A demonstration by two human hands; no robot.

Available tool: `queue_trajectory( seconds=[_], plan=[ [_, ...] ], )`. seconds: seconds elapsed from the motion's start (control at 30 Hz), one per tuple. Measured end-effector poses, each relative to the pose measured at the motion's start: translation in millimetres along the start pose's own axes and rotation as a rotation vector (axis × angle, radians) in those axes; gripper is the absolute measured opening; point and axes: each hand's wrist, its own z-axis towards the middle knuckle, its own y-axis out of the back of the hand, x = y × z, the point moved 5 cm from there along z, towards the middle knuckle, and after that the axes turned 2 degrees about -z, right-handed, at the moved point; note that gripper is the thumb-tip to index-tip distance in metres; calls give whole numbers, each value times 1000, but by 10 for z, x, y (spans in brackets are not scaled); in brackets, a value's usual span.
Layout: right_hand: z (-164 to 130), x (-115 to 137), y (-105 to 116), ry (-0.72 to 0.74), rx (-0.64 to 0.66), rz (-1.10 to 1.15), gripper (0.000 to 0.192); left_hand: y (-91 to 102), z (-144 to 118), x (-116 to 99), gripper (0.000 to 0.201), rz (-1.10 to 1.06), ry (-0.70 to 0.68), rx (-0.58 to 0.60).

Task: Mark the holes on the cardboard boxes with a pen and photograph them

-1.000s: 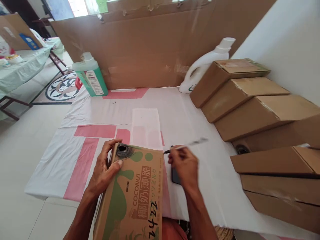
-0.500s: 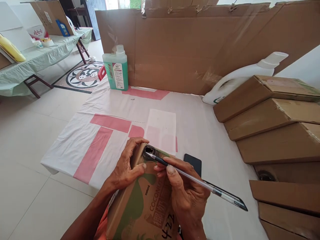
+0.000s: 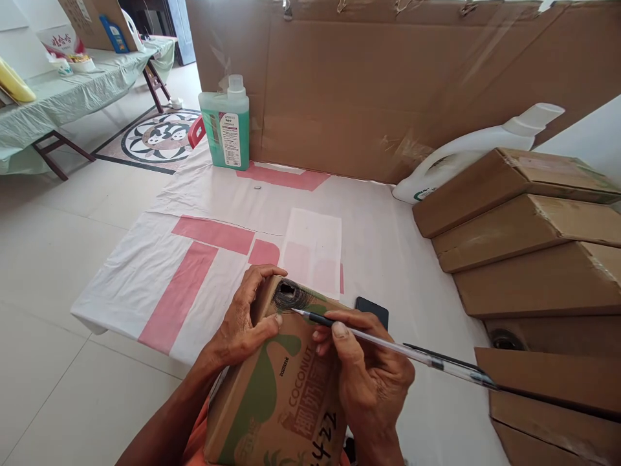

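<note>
Your right hand [image 3: 369,382] now pinches the pen [image 3: 388,346], tip just below the scribbled patch (a moment ago on it); left hand [image 3: 242,323] grips the box [image 3: 276,395] on your lap.

stacked boxes [image 3: 524,239] block the right; sheet [image 3: 204,200] ahead lies open.

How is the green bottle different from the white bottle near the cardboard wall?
The green bottle stands upright; the white bottle leans against the stacked boxes. The green bottle is see-through, with green liquid and a printed label; the white bottle is opaque. The green one is at the sheet's left, the white one at its right. Both have pale caps.
</note>
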Motion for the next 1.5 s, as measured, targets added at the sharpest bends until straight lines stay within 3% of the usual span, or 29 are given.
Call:
queue_trajectory(
  seconds=[0.2,0.27,0.33,0.4,0.47,0.6,0.77,0.9,1.03,1.13,1.27,1.37,1.5],
  plan=[
    [309,42,123,-2,-111,40,16,12,-10,53,57,-21,16,0],
    [519,60,248,26,-192,97,20,44,-27,82,57,-32,33,-3],
    [715,-27,392,10,-222,-6,23,102,-51,119,58,-52,64,-30],
    [837,-258,466,-77,-106,-325,22,172,-78,153,59,-67,101,-84],
    [829,-596,449,-188,101,-637,19,228,-105,165,59,-64,132,-144],
    [555,-1117,259,-284,345,-827,19,247,-142,122,57,-47,174,-210],
    [288,-1236,140,-325,431,-981,11,216,-121,80,56,-32,171,-213],
    [165,-1144,360,-332,337,-1087,18,206,-81,126,57,-37,170,-175],
    [-27,-1080,795,-447,56,-1228,53,198,-50,173,58,-51,173,-174],
    [-154,-1135,1018,-588,-58,-1205,59,188,-24,198,59,-50,169,-162],
    [-151,-1261,1148,-656,-126,-1037,65,174,2,225,59,-25,157,-94],
    [-126,-1359,1225,-699,-143,-801,60,188,-5,242,59,-18,148,-92],
    [-164,-1339,1234,-696,-74,-408,46,207,-30,268,58,-23,118,-114]
  ],
)
